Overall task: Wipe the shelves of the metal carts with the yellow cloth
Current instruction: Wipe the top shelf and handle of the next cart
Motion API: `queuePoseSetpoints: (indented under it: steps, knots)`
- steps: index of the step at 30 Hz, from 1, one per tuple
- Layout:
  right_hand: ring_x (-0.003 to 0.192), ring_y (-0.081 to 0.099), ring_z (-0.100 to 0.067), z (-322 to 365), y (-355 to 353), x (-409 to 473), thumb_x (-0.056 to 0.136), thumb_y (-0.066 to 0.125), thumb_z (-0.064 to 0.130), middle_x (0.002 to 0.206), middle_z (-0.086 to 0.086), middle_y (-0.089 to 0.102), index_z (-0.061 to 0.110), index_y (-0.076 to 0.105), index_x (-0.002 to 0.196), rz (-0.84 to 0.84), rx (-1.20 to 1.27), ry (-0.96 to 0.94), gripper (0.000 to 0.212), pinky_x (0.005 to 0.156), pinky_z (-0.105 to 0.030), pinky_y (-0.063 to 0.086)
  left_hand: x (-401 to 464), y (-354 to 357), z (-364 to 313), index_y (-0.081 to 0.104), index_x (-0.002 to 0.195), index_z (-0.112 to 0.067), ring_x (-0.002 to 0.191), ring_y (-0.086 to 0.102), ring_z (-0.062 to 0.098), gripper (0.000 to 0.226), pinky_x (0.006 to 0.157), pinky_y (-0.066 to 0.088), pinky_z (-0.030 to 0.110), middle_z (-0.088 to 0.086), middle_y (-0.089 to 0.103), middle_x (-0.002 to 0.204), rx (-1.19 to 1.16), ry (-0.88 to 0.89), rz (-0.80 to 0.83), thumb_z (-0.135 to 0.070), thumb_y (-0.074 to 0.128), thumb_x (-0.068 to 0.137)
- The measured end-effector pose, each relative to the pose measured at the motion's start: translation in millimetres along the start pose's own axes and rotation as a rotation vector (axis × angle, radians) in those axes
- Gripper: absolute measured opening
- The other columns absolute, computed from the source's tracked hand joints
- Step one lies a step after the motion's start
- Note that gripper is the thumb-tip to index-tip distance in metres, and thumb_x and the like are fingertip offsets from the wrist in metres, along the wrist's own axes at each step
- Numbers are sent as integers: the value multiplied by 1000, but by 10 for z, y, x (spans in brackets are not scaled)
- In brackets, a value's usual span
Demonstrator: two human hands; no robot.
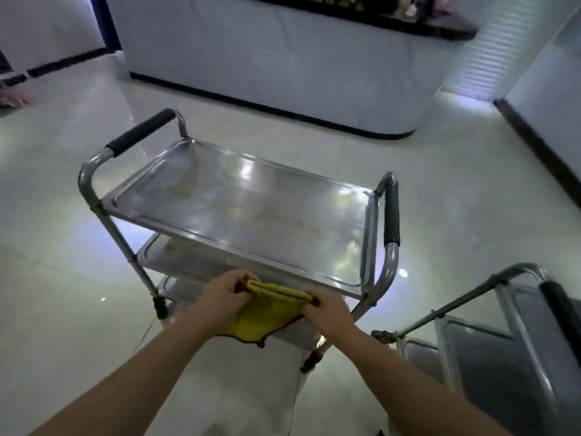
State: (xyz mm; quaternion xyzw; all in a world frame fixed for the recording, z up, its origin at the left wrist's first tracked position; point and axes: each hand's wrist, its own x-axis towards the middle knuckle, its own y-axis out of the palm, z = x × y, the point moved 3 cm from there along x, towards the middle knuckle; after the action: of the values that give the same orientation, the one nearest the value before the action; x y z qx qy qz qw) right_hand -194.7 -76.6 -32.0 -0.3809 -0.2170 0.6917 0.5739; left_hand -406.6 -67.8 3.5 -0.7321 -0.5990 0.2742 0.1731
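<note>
- Plainly, wiping looks not yet begun: the cloth (267, 313) is held in the air just in front of the near cart (239, 212), below its top shelf (245, 206) edge, touching no metal.
- The left hand (224, 295) pinches the cloth's upper left corner, fingers closed on it; the right hand (325, 309) pinches the upper right corner likewise, so the cloth hangs stretched between them.
- The top shelf shows dull yellowish smears across its middle, so I judge it unwiped.
- 2 lower shelves (176, 253) sit beneath, mostly hidden; their state is unclear.
- A 2nd cart (503, 335) stands at the right, apparently untouched.
- Left to do: seemingly every shelf on both carts.
</note>
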Motion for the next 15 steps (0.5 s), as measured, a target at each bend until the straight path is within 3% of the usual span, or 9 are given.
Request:
queuePoseSetpoints:
  steps: [3,6,11,15]
  knots:
    - [82,56,-17,4,-57,-18,83,55,16,82,2,62,19,65,90,-107,-24,103,12,70,-32,44,327,6,56,57,80,-37,90,57,17,32,77,48,31,-2,61,93,13,37,109,-6,59,87]
    - [78,59,-12,-79,-180,-89,82,57,14,79,11,62,25,70,94,-271,44,176,20,71,-31,50,552,133,-35,58,77,-39,84,60,15,32,72,49,33,-6,64,87,23,93,162,-9,60,85]
    - [70,66,-22,-203,-494,-109,83,58,6,76,2,67,30,69,85,-653,311,382,27,67,-39,58,1036,481,-293,65,86,-32,83,58,16,11,65,44,29,-6,63,84,52,171,243,-23,60,89]
    - [77,61,-14,-301,-647,104,88,57,9,80,6,63,19,72,98,-780,291,447,21,77,-37,56,1425,733,-479,66,88,-28,80,63,19,10,70,53,35,-1,67,84,35,160,295,-18,61,86]
